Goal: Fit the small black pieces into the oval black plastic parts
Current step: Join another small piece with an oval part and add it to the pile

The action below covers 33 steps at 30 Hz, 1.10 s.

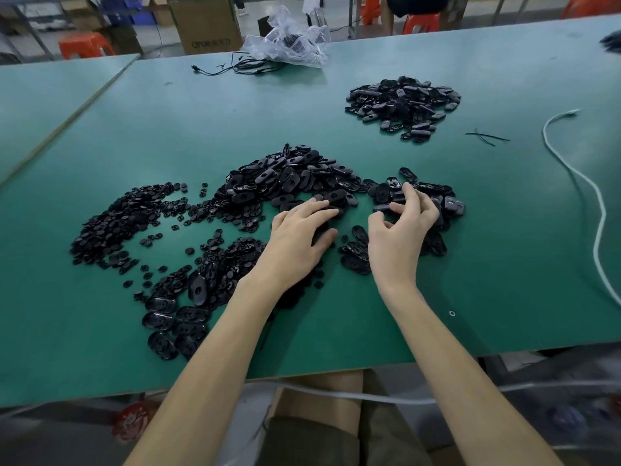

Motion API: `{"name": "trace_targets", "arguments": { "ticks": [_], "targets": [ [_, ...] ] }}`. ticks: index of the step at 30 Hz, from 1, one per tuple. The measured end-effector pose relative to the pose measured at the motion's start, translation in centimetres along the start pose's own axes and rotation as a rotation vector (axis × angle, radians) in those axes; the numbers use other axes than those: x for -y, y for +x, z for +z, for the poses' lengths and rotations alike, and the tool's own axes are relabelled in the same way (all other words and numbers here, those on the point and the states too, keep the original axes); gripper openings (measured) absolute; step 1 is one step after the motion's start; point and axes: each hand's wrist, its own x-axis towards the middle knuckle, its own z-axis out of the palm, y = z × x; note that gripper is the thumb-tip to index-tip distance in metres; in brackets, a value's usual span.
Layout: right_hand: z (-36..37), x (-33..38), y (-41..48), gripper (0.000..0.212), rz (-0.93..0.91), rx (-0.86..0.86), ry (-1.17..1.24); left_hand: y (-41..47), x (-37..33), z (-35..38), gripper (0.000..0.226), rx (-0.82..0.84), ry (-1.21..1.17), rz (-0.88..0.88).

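Head view: left hand (297,238) lies palm down at frame centre, fingers straight and slightly spread, tips resting on the near edge of the heap of oval black parts (295,176); right hand (400,230) is just beside it, fingers curled over a smaller scatter of the same ovals, and I cannot tell whether it pinches one. Wide drift of small black pieces (114,223) covers centre left of the green worktop (100,129), mixing with ovals near the left forearm. Well apart at upper right sits a second heap (403,102) of black parts; white cable (601,210) runs down the right edge, crumpled clear bag (289,42) at top centre.
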Motion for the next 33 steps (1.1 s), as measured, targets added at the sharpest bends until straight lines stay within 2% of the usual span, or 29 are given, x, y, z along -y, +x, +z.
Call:
{"name": "trace_targets", "arguments": {
  "ticks": [5, 12, 19, 24, 29, 33],
  "targets": [
    [0.0, 0.3, -0.3, 0.04, -0.064, -0.014, 0.015, -0.3, -0.2, -0.2, 0.024, -0.14, 0.044, -0.01],
    [0.2, 0.1, -0.5, 0.019, -0.147, 0.218, -0.166, -0.1, 0.0, 0.0, 0.017, -0.166, 0.017, -0.073],
    [0.2, 0.0, -0.5, 0.024, -0.212, 0.362, -0.257, -0.1, 0.0, 0.0, 0.01, -0.196, -0.153, -0.056],
    [0.3, -0.2, -0.4, 0.021, -0.154, 0.338, -0.194, -0.2, -0.4, -0.2, 0.015, -0.21, -0.186, -0.064],
    [0.3, -0.2, -0.5, 0.017, -0.139, 0.307, -0.149, -0.3, -0.7, -0.5, 0.008, -0.214, -0.153, -0.079],
    [0.2, -0.1, -0.5, 0.016, -0.098, 0.277, -0.119, -0.2, -0.3, -1.1, 0.01, -0.36, 0.014, -0.155]
  ]
}}
